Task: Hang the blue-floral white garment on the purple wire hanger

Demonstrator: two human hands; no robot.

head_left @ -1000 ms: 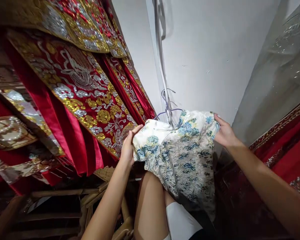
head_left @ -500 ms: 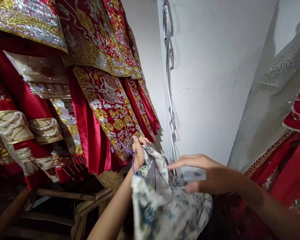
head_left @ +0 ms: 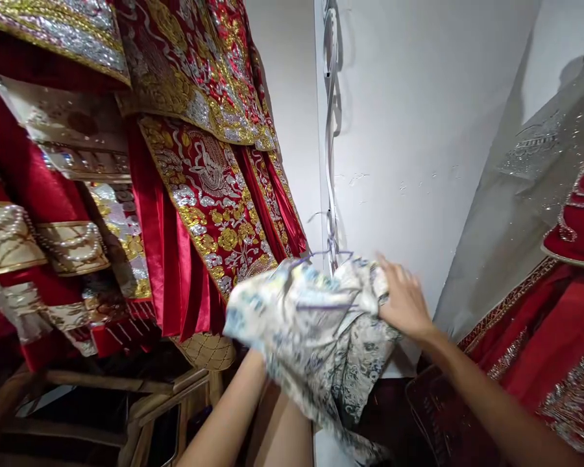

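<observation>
A pale floral-print garment (head_left: pixel 316 331), in white, blue and grey, hangs in folds in front of me. A thin purple clothes hanger (head_left: pixel 324 306) shows at its neckline and across its front. My right hand (head_left: pixel 405 297) is at the garment's right shoulder, its fingers closed over the cloth. My left forearm (head_left: pixel 228 408) goes up under the left side of the garment. The cloth hides my left hand and its fingers. Parts of the garment are blurred by motion.
Red embroidered costumes (head_left: pixel 214 188) with gold and silver hang at left. A white scrollwork metal piece (head_left: pixel 329 130) runs down the white wall (head_left: pixel 409 117). Below left is a wooden chair frame (head_left: pixel 111 383). A red dress (head_left: pixel 540 324) and sheer veil (head_left: pixel 525 162) stand at right.
The garment has spread out and swung round to face me, with the hanger now within its neckline. My right hand has moved from beside the cloth onto its shoulder. My left hand has become covered.
</observation>
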